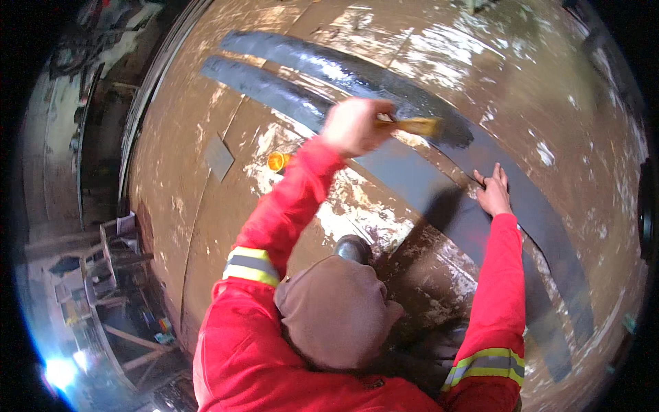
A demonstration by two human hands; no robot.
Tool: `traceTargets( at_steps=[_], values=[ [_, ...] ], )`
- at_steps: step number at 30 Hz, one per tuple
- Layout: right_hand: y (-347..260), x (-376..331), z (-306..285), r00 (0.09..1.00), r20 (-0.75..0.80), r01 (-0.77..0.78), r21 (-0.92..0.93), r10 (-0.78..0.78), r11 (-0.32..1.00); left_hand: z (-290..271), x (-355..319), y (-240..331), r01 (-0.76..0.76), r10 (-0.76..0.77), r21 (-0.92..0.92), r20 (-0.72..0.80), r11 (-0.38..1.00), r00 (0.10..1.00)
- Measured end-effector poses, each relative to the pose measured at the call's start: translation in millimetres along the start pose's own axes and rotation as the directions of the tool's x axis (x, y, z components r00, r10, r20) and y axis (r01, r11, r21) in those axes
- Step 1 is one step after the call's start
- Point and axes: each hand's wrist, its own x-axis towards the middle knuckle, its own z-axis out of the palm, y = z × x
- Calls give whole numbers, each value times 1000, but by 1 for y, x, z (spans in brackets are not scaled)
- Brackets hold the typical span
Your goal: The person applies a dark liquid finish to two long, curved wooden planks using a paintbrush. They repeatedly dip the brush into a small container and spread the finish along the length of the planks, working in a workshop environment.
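My left hand is raised and closed around the wooden handle of a paintbrush. Its bristles touch the end of a wet black painted band on a large curved brown metal surface. My right hand lies flat, fingers spread, on a second, duller dark band that runs down to the right. Both arms wear red sleeves with yellow and grey reflective stripes. A brown cap covers the head low in the view.
A small orange round object and a grey square patch sit on the brown surface left of my arm. A black boot toe rests on it. Far below at left are wooden frames and a bright lamp.
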Motion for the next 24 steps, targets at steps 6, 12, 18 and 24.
traceTargets(
  at_steps=[6, 12, 18, 24],
  values=[
    [-5, 2, 5, 998, -37, 53, -6, -53, 999, -145, -133, -86, 335, -302, 437, -145, 835, 942],
    [-4, -19, 1, 973, -188, 153, 89, -134, 984, -108, -169, -178, 339, -428, 657, -27, 674, 903],
    [-33, -67, 4, 933, -192, 309, -14, -306, 951, -59, -172, -232, 263, -373, 670, 23, 694, 927],
    [-61, -93, 27, 923, -109, 362, -83, -370, 928, -44, -159, -236, 190, -384, 717, 117, 671, 916]
  ],
)
